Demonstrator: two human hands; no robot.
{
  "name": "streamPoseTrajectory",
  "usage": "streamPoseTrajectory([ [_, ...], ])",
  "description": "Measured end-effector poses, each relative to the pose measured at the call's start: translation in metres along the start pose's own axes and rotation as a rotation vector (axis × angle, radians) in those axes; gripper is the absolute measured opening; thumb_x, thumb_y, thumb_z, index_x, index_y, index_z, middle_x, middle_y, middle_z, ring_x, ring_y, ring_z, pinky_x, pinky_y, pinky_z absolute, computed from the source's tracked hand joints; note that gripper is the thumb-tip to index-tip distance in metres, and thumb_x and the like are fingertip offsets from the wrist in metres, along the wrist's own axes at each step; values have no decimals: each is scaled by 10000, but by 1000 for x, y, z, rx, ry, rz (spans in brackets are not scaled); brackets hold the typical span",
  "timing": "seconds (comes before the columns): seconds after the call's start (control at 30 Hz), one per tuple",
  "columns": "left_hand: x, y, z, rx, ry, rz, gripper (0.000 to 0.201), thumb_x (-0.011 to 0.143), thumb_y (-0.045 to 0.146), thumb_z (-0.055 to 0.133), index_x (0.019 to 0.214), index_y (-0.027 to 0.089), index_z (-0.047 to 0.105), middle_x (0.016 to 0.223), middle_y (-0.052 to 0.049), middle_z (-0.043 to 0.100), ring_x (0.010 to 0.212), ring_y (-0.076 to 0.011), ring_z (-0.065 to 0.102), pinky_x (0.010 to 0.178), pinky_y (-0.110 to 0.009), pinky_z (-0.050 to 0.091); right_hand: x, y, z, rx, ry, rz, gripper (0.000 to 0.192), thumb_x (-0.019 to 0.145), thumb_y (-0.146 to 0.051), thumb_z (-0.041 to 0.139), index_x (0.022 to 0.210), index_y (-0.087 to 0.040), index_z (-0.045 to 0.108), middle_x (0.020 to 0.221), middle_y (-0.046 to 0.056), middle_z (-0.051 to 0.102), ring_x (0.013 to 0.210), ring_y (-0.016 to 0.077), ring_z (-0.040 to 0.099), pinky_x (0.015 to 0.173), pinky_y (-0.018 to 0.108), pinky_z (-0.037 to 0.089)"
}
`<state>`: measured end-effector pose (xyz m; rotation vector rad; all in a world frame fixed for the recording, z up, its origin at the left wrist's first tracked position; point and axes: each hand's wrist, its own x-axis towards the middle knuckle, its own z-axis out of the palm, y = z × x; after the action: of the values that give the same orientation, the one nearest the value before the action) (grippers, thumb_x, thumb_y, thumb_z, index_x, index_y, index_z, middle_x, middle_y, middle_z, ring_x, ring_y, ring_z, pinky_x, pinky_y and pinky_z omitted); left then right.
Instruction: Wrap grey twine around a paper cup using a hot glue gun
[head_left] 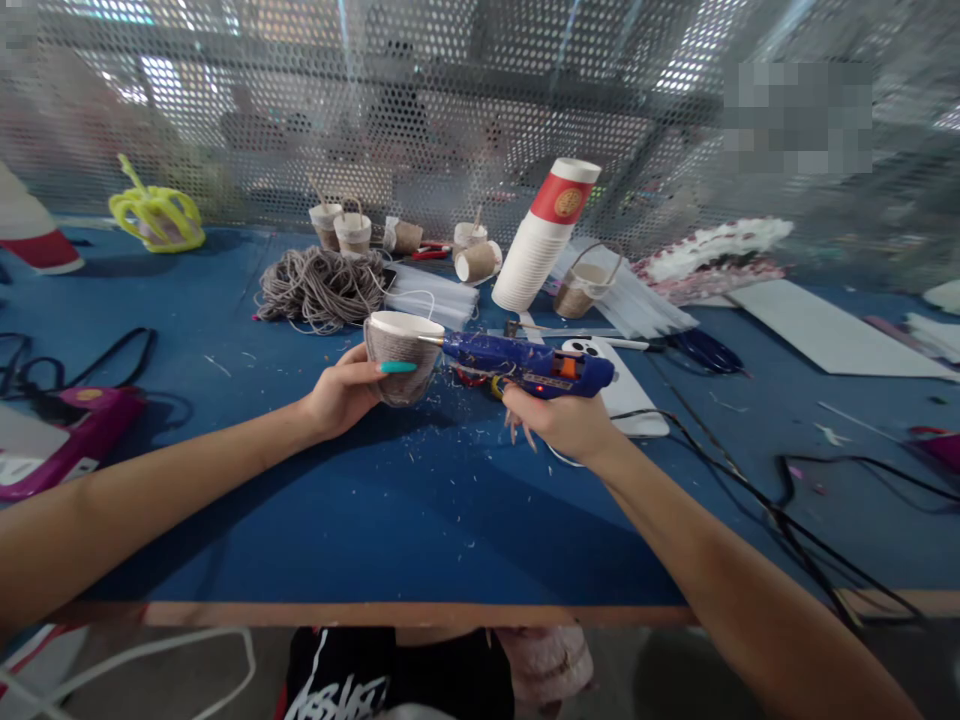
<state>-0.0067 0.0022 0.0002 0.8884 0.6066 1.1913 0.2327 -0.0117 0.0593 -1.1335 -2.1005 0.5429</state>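
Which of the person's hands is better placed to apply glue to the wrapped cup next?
Probably the right hand: it grips the blue glue gun, whose nozzle points at the wrapped cup near its rim. The left hand is occupied holding that cup.

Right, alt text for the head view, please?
A person's right hand holds a blue plastic glue gun, its metal tip close to a grey cord-wrapped white cup in the left hand. A tangled grey cord pile lies behind.

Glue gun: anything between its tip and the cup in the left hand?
Nothing visible. The glue gun in the right hand has its tip at the cup's upper side; contact is unclear. The left hand holds the cup, thumb across its front, below the tip.
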Motion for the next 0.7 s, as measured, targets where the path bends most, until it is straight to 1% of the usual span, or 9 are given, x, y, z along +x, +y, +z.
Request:
streamPoseTrajectory([
  [0.13, 0, 0, -2, -15, -14, -3, 431, 593, 272, 757, 1006, 157, 717, 979, -82, 752, 927, -274, 679, 935, -465, 510, 1, -5, -2, 86, 3, 156, 314, 694, -140, 540, 438, -250, 395, 357, -43, 482, 328, 132, 490, 405, 297, 450],
  [0.2, 0, -1, -2, -25, -20, -5, 461, 605, 265, 743, 1053, 162, 709, 987, -82, 752, 938, -279, 679, 946, -474, 504, 2, -9, -4, 112, 5, 200, 330, 680, -136, 545, 406, -247, 400, 347, -38, 480, 321, 133, 495, 405, 300, 457],
  [0.37, -1, 1, -1, -52, -5, -11, 609, 591, 252, 740, 1191, 180, 668, 957, -64, 755, 909, -268, 685, 924, -453, 513, 1, -13, -6, 146, 3, 236, 347, 688, -110, 543, 393, -239, 413, 342, -41, 498, 296, 121, 492, 376, 278, 450],
  [0.47, -2, 2, 2, -58, -13, -15, 663, 594, 250, 731, 1247, 182, 638, 966, -59, 755, 919, -269, 682, 911, -442, 514, 2, -14, -5, 142, -9, 247, 372, 694, -102, 540, 380, -239, 394, 342, -42, 500, 287, 118, 490, 359, 272, 440],
  [0.57, -2, 2, 2, -62, -15, -13, 656, 602, 252, 719, 1248, 178, 635, 973, -59, 755, 928, -270, 679, 913, -444, 514, 2, -14, -4, 142, -5, 247, 372, 689, -98, 537, 379, -239, 387, 342, -43, 498, 281, 113, 481, 357, 269, 437],
  [0.7, -1, 0, -1, -66, -7, -15, 585, 612, 266, 708, 1187, 166, 669, 997, -69, 753, 947, -268, 678, 942, -449, 511, 2, -15, -4, 166, 4, 253, 331, 687, -124, 537, 402, -237, 411, 354, -41, 505, 279, 111, 471, 346, 267, 423],
])
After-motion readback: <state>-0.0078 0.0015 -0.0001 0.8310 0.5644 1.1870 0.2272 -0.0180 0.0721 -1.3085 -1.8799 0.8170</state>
